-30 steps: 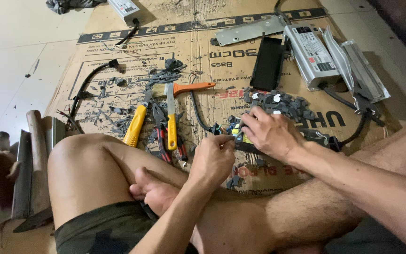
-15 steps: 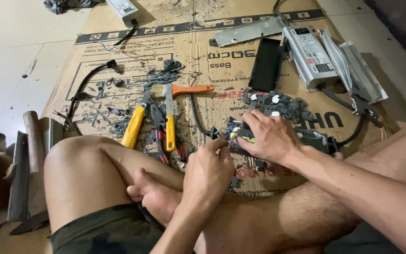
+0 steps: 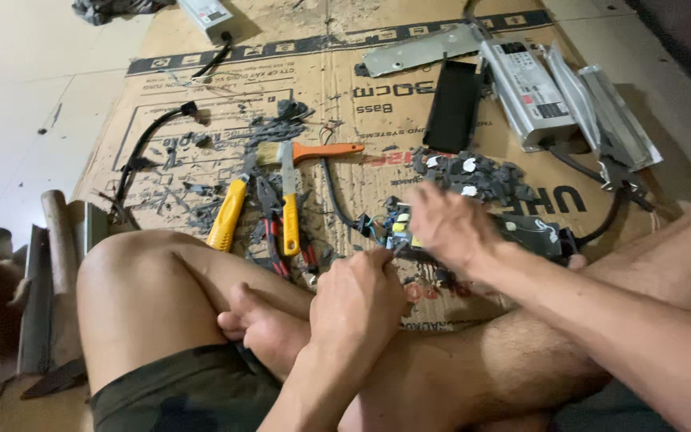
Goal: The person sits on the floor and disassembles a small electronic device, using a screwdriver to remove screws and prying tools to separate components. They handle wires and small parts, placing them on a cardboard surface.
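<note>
Cardboard (image 3: 201, 88) on floor | both hands (image 3: 359, 300) gripping circuit board (image 3: 400, 226) | no containers

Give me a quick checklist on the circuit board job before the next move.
1. Right hand on the circuit board: ok, though blurred.
2. Left hand closed at the board's near edge: ok; what it holds, cannot tell.
3. Yellow-handled tools lying apart from both hands: ok.
4. Cardboard sheet free of scraps: not ok, grey bits scattered.
5. Black cable clear of the board: cannot tell.
</note>
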